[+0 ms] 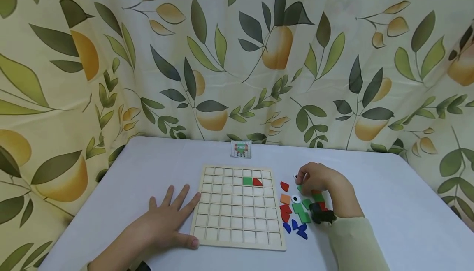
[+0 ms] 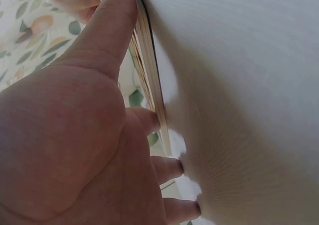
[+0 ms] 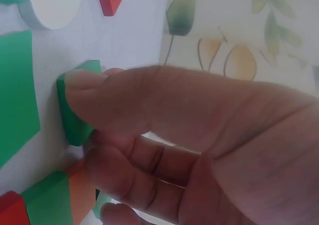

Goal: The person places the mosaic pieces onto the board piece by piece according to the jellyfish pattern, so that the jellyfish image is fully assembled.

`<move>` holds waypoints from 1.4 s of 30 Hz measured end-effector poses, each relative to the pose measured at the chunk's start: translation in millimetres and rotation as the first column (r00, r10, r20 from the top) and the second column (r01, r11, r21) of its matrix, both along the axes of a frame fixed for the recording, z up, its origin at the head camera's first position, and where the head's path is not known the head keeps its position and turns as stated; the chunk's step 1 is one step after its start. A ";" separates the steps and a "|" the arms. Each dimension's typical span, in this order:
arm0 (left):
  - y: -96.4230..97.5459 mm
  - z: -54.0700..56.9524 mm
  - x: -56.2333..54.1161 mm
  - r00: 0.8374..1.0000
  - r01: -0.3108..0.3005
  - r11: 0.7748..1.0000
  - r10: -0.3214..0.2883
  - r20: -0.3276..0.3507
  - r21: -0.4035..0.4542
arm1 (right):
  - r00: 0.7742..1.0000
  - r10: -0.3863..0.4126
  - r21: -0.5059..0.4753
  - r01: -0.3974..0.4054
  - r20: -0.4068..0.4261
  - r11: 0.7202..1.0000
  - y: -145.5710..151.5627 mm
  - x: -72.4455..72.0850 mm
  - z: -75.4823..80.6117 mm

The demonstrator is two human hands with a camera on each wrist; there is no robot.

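A pale wooden grid board (image 1: 238,244) lies on the table, a green square tile (image 1: 247,181) and a red quarter-round tile (image 1: 257,182) side by side in its upper cells. My left hand (image 1: 163,221) is spread flat at the board's left side, with thumb and forefinger against the edge (image 2: 155,80). To the right of the board, my right hand (image 1: 320,178) is over the loose pieces. Its thumb and fingers pinch a small green block (image 3: 75,108), partly covered by the thumb in the right wrist view.
Loose pieces lie right of the board: red ones (image 1: 284,186), an orange square (image 1: 285,198), a white disc with a dark dot (image 1: 296,199), green ones (image 1: 305,217) and several blue ones (image 1: 302,235). A small picture card (image 1: 240,149) sits behind the board, before a leaf-patterned curtain (image 1: 237,77).
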State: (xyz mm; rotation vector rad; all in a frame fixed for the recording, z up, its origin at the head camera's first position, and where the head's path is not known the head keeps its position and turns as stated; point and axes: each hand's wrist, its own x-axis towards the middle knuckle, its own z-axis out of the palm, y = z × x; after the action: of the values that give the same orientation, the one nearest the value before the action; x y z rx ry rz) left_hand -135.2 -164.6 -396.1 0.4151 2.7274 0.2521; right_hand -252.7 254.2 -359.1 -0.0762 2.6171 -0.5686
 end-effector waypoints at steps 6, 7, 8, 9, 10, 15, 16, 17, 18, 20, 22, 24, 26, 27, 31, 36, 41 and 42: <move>-0.2 -1.9 -1.0 1.000 0.004 1.000 -0.004 -0.002 -0.003 | 1.000 -0.003 0.007 0.003 0.007 1.000 -1.8 -0.7 -1.2; -0.1 -1.7 -0.8 1.000 0.005 1.000 -0.006 -0.004 -0.006 | 1.000 -0.002 0.010 0.001 0.005 1.000 -2.0 -0.8 -1.2; 0.0 -1.8 -0.8 1.000 0.007 1.000 -0.007 -0.008 -0.003 | 1.000 -0.006 0.009 0.006 0.005 1.000 -2.5 -0.6 -0.9; 0.1 -1.6 -0.5 1.000 0.008 1.000 -0.008 -0.009 0.000 | 1.000 -0.004 0.006 0.004 0.005 1.000 -2.6 -0.6 -0.9; -0.1 -1.4 -0.1 1.000 0.010 1.000 -0.010 -0.009 0.002 | 1.000 0.000 0.002 0.000 0.007 1.000 -2.8 -0.5 -0.8; 0.5 -0.1 0.4 1.000 0.008 1.000 -0.008 -0.017 0.000 | 0.999 0.040 -0.038 -0.040 -0.004 0.998 -3.7 0.1 0.4; 0.5 0.3 0.4 1.000 0.007 1.000 -0.007 -0.017 -0.002 | 0.999 0.048 -0.049 -0.048 -0.006 0.998 -4.3 0.4 0.6; 0.8 0.6 0.1 1.000 0.006 1.000 -0.006 -0.018 -0.004 | 0.998 0.059 -0.058 -0.059 -0.011 0.997 -4.8 0.6 1.1; 1.0 1.1 0.0 1.000 0.005 1.000 -0.005 -0.019 -0.002 | 0.998 0.067 -0.067 -0.068 -0.017 0.995 -5.3 0.7 1.4; 1.4 1.6 -0.6 1.000 0.006 1.000 -0.006 -0.022 -0.001 | 0.996 0.081 -0.078 -0.083 -0.030 0.993 -6.8 1.0 2.8; 1.5 2.0 -0.5 1.000 0.009 1.000 -0.009 -0.024 0.001 | 0.994 0.098 -0.084 -0.101 -0.038 0.991 -9.1 1.0 4.2; 1.6 2.3 -0.1 1.000 0.010 1.000 -0.010 -0.023 0.002 | 0.991 0.120 -0.090 -0.125 -0.050 0.988 -12.0 0.7 5.9; 1.5 2.2 0.1 1.000 0.010 1.000 -0.009 -0.024 0.003 | 0.988 0.140 -0.110 -0.146 -0.066 0.983 -15.2 0.0 7.6; 1.5 2.1 0.2 1.000 0.009 1.000 -0.009 -0.025 0.002 | 0.987 0.145 -0.126 -0.153 -0.072 0.980 -17.2 -0.5 8.3; 1.8 1.9 0.2 1.000 0.003 1.000 -0.003 -0.027 0.001 | 0.979 0.172 -0.196 -0.191 -0.110 0.962 -24.7 -2.7 9.1; 2.2 2.6 0.3 1.000 -0.003 1.000 0.003 -0.012 0.013 | 0.978 0.176 -0.243 -0.200 -0.117 0.949 -35.6 -2.5 4.4; 1.8 3.0 0.3 1.000 -0.006 1.000 0.006 -0.001 0.012 | 0.971 0.180 -0.233 -0.214 -0.158 0.948 -46.9 -3.5 -0.2; 1.7 3.2 0.2 1.000 -0.007 1.000 0.007 -0.003 0.011 | 0.968 0.180 -0.234 -0.219 -0.174 0.947 -49.2 -4.2 -0.8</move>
State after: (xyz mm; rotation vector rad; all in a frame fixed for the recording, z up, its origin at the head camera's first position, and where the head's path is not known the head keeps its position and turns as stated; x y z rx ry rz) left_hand -135.0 -162.9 -393.0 0.4090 2.7325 0.2692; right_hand -256.9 205.0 -359.9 -0.4778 2.6233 -0.8469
